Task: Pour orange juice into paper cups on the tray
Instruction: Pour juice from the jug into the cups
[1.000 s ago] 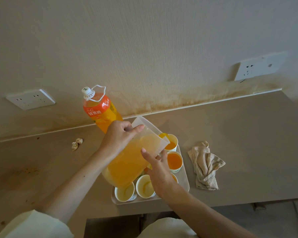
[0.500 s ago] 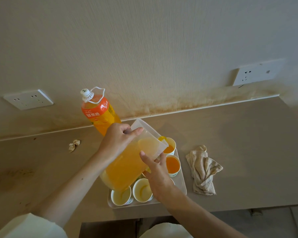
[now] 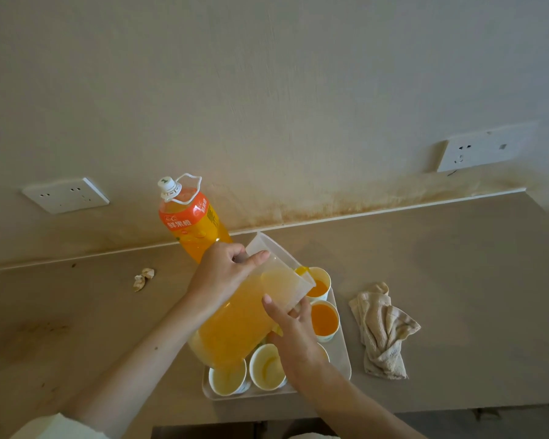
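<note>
Item one, pitcher (image 3: 235, 327): clear plastic, holding much orange juice, tipped with its spout toward the far end of the tray (image 3: 343, 359), and carried in both your hands. Your left hand (image 3: 222, 274) is curled round the handle at the rim, thumb laid along the top edge. Your right hand (image 3: 293, 337) props the pitcher from beneath near the spout, thumb up against the plastic and fingers bent under it. Juice (image 3: 302, 270) leaves the spout just beyond your right thumb and drops into the farthest cup (image 3: 320, 285), which is partly filled. Second cup (image 3: 325, 320): just beside your right fingers, close to the farthest cup, nearly full. Near-left cup (image 3: 228, 380) and near-middle cup (image 3: 267, 370): below the pitcher's base, by your right wrist, each with only a little juice. A fifth cup (image 3: 325, 353) shows as a bit of rim past your right wrist; its fill cannot be told. All stand on the tray, which lies on the counter (image 3: 457, 280). Juice bottle (image 3: 191, 223): capped, upright, just behind your left hand. Crumpled cloth (image 3: 382, 331): right of your right hand, beside the tray, not touching it. Crumpled scrap (image 3: 144, 275): well left of your left hand. Left socket (image 3: 65, 194) and right socket (image 3: 485, 150): on the wall (image 3: 267, 90), far out to either side.
</note>
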